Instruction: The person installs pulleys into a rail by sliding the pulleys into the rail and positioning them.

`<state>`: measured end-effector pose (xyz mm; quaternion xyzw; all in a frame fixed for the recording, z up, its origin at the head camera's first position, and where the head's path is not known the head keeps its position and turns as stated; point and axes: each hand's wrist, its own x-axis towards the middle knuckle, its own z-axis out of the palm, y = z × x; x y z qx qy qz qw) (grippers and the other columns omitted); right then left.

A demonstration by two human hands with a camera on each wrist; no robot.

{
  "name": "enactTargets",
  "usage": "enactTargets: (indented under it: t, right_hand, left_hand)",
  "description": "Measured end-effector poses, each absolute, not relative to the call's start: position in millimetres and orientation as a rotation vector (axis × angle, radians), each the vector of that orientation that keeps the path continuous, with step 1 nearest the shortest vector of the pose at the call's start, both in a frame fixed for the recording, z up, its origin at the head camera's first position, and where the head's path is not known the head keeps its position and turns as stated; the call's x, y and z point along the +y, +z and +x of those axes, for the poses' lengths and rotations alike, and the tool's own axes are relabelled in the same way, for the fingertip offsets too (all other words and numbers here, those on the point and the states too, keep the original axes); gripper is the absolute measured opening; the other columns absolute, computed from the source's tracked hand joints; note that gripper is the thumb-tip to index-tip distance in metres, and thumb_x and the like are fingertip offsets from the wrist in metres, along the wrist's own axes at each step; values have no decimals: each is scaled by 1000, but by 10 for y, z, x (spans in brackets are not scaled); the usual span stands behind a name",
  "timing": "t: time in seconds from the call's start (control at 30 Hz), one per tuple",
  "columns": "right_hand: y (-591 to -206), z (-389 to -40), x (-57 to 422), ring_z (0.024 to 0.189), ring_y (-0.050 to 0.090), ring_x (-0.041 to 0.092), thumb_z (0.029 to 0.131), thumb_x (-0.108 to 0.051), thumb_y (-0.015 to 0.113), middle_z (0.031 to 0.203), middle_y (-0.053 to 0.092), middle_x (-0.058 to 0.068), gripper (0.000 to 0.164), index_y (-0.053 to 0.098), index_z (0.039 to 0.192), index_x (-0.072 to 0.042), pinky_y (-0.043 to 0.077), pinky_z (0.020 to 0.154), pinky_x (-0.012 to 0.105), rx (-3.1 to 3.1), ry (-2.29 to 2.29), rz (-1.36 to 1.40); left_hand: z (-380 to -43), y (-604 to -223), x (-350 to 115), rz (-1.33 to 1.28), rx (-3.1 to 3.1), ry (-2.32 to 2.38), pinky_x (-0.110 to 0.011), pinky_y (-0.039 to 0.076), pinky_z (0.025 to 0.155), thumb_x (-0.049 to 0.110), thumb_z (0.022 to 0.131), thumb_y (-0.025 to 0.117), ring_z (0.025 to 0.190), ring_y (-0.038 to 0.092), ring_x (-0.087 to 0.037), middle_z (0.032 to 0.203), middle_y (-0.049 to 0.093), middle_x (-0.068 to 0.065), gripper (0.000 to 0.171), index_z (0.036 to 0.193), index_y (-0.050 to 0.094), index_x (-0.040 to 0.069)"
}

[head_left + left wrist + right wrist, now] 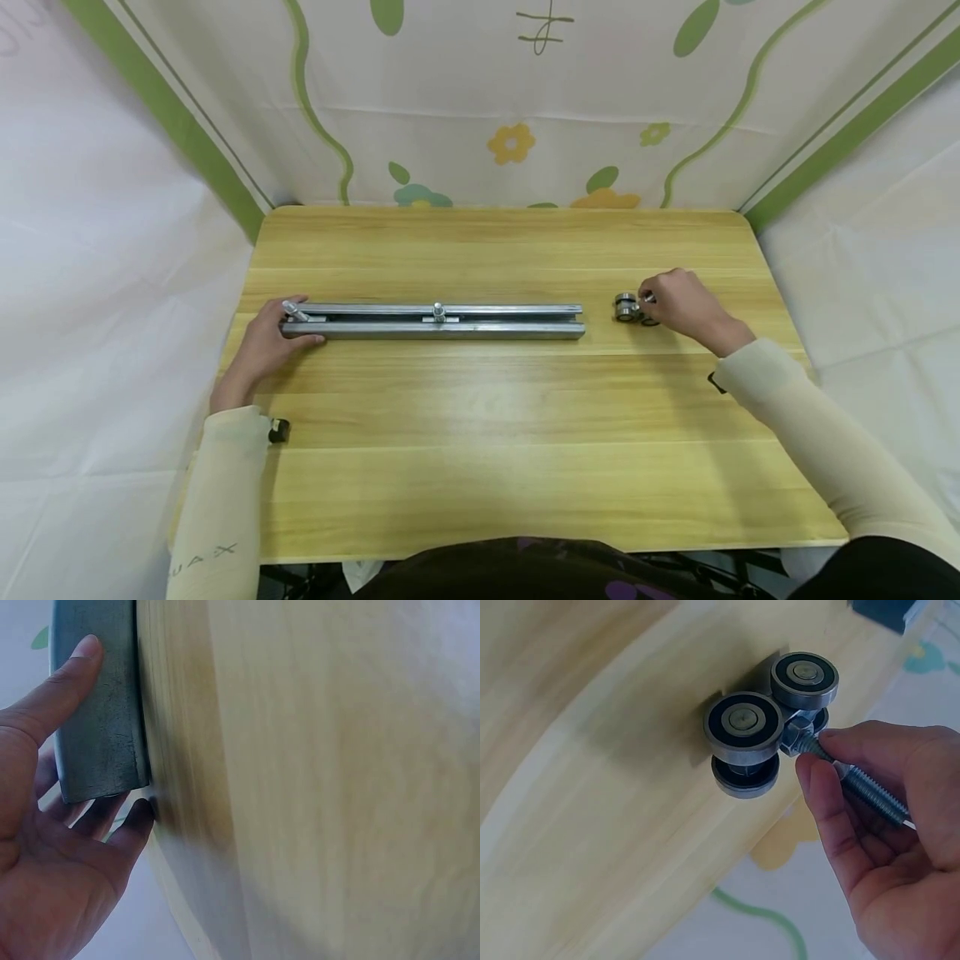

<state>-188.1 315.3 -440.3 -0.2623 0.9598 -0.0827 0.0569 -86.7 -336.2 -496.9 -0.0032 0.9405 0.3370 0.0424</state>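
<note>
A slotted metal channel rail (480, 331) lies across the table, its slot facing up. My left hand (264, 340) holds the rail's left end. In the left wrist view, that hand's thumb (64, 681) presses the rail's side (101, 727) and its other fingers are partly hidden behind the end. Two bolts stand out of the slot: a tilted one (294, 311) at the left end and an upright one (438, 312) near the middle. Right of the rail, my right hand (686, 307) pinches the threaded bolt (874, 793) of a roller trolley (744, 731) with several bearing wheels.
The wooden table (495, 483) has its back edge along a printed cloth wall (450, 83). White cloth also hangs at the left (90, 333) and right (885, 275). In the right wrist view, the rail's end (885, 611) shows at the top.
</note>
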Motion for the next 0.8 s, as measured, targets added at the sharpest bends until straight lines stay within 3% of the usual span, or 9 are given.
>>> enactTargets:
  t: [0.8]
  right_hand:
    - [-4474,-1670,2706,44,44,6,87,-7,65,76,71,7,11,74,91,-1,43,44,25,2857,-342,-957]
  left_hand:
    - [-868,-4993,-3374,-29,2867,1031,-66,28,108,30,78,80,133,32,-53,147,37,-33,84,147,42,0]
